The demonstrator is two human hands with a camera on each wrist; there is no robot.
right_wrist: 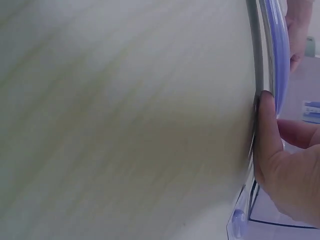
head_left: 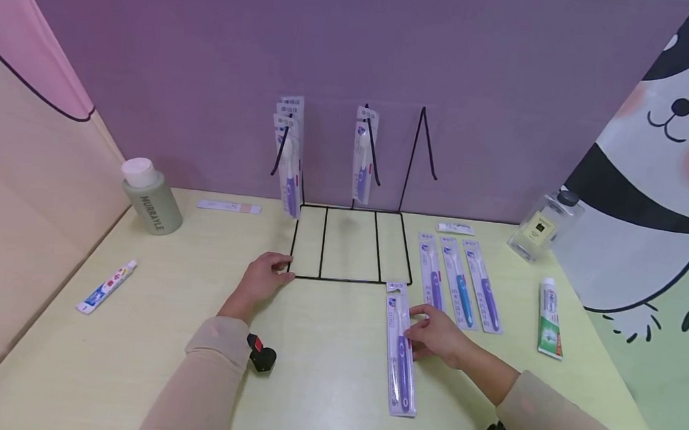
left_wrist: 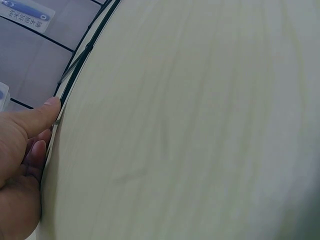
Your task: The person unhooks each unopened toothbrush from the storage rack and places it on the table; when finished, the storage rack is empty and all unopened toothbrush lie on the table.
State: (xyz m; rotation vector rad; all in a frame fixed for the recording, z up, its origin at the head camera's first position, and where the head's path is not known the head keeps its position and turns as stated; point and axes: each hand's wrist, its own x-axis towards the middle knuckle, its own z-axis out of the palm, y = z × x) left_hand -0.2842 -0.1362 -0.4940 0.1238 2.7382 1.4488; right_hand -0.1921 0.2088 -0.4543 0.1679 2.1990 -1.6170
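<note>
Fronting a purple backdrop (head_left: pixel 212 52), the desk (head_left: pixel 322 360) bore a "MURRAYLE" bottle (head_left: pixel 156 205); left hand (head_left: pixel 260 279) gripped wire rack (head_left: pixel 340 280), right hand (head_left: pixel 440 338) pinched toothbrush (head_left: pixel 399 359).

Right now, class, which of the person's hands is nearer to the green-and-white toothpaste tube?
The right. The right hand grips a packaged toothbrush, left of the green-and-white tube; the left hand holds the wire rack, farther left.
</note>
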